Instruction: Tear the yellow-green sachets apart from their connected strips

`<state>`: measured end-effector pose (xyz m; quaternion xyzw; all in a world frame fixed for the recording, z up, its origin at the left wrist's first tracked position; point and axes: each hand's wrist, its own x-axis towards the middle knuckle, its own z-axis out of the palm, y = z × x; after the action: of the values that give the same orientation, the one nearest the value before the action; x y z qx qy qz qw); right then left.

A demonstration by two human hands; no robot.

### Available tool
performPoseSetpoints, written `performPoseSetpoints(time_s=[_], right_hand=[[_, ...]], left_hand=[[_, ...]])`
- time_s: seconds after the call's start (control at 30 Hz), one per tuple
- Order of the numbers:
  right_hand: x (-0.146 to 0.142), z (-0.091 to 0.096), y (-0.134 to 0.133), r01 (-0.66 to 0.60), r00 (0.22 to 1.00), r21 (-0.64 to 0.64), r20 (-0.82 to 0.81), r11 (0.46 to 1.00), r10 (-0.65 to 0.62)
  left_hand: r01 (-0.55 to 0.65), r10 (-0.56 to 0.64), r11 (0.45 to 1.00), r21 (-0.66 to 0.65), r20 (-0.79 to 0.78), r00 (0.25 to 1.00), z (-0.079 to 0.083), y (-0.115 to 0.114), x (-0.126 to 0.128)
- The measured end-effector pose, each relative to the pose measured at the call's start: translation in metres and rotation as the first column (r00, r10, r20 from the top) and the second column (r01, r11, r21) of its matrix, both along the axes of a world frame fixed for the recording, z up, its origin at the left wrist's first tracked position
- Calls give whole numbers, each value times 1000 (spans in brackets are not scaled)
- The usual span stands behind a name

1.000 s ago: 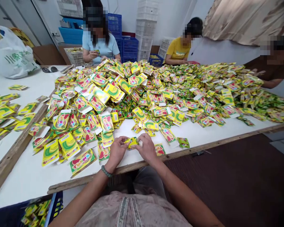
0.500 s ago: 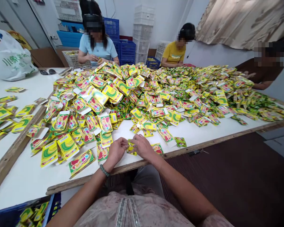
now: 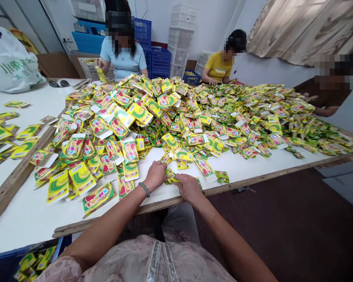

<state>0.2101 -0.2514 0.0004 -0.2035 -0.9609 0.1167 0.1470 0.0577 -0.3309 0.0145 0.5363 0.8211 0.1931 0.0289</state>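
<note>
My right hand (image 3: 190,188) is closed, its thumb and fingers pinching a small green-and-yellow sachet (image 3: 171,177) just above the white table near its front edge. Close on the other side of the sachet, my left hand (image 3: 155,175) has its fingers curled downward; their tips are hidden, so what they grip does not show. Just beyond my hands lie a few small packets (image 3: 182,165) and a yellow flat box (image 3: 181,156). A flat box with a watermelon picture (image 3: 205,169) and a green sachet (image 3: 222,176) lie to the right of my right hand.
A big heap of boxes and sachets (image 3: 153,105) covers the table's middle. Wooden strips (image 3: 223,188) edge the table. A blue crate (image 3: 60,246) with packets stands at lower left. A plastic bag (image 3: 14,66) and sunglasses (image 3: 59,84) lie at left. Three people sit around the heap.
Both my hands have shifted right; the left reaches slightly farther forward, and the right now pinches the sachet from the side. The person in light blue has raised a hand holding a yellow packet.
</note>
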Motion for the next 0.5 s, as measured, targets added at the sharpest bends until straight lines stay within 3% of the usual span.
performPoseSetpoints(time_s=[0.07, 0.13, 0.23, 0.33, 0.5], right_hand=[[1, -2, 4, 69, 997, -60, -19, 996, -70], [2, -5, 10, 118, 986, -199, -90, 973, -138], [-1, -8, 18, 52, 958, -351, -247, 935, -147], [-11, -12, 18, -27, 950, -353, -299, 935, -85], [-27, -16, 6, -12, 933, -287, -349, 958, -93]], left_hand=[[23, -23, 1000, 10, -2, 1000, -1, 1, 3], [46, -46, 998, 30, 1, 999, -3, -3, 4], [57, -59, 997, 55, 32, 998, -9, -12, 3], [49, -53, 996, 79, 52, 997, -14, -19, -1], [4, -54, 980, 199, 248, 967, -18, -30, -6]])
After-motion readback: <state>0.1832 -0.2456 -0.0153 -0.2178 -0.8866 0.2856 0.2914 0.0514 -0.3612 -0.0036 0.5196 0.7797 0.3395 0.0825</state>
